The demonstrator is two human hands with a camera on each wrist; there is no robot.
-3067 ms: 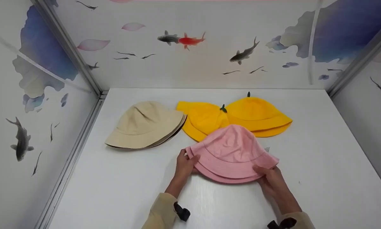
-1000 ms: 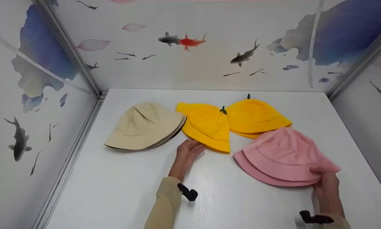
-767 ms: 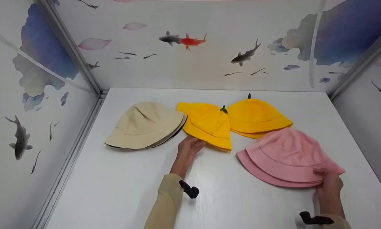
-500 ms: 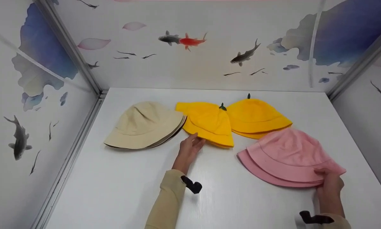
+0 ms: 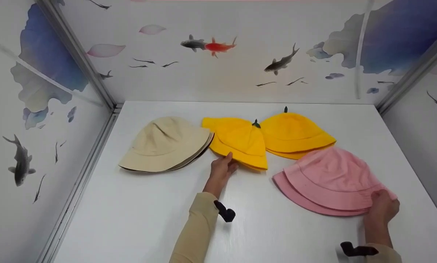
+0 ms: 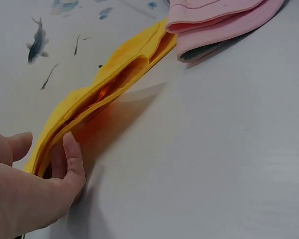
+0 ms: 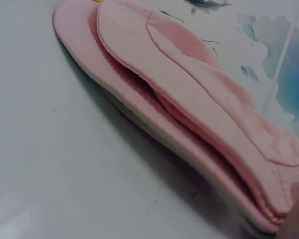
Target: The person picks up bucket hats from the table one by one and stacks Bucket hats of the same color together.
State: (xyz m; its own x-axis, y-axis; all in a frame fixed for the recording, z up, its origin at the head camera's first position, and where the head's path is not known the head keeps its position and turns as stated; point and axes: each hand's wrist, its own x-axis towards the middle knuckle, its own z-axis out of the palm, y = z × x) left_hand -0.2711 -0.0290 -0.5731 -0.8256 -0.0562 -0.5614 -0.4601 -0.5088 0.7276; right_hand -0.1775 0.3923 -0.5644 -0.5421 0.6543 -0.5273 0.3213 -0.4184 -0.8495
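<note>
With its thumb above and fingers beneath, my left hand (image 5: 221, 171) holds the front brim of the left yellow bucket hat (image 5: 242, 140). The left wrist view shows that brim (image 6: 97, 99) raised over the table, casting a shadow. A pink bucket hat (image 5: 328, 179), folded flat with its two brim layers offset, lies at the right. Its right brim corner is gripped by my right hand (image 5: 383, 208), whose fingertips are mostly hidden. Only a bit of that hand enters the right wrist view, beside the pink brim (image 7: 189, 129).
A second yellow bucket hat (image 5: 295, 131) with a green stem lies behind the pink one. Left of the yellow hats sits a stack of beige bucket hats (image 5: 163, 146), its brim against the left yellow hat. Printed panels (image 5: 211, 80) enclose the white table (image 5: 130, 219).
The pink hat has moved right from the middle. My left hand left it for the yellow brim, which has shifted slightly back and right. The right hand has just changed its hold on the corner.
</note>
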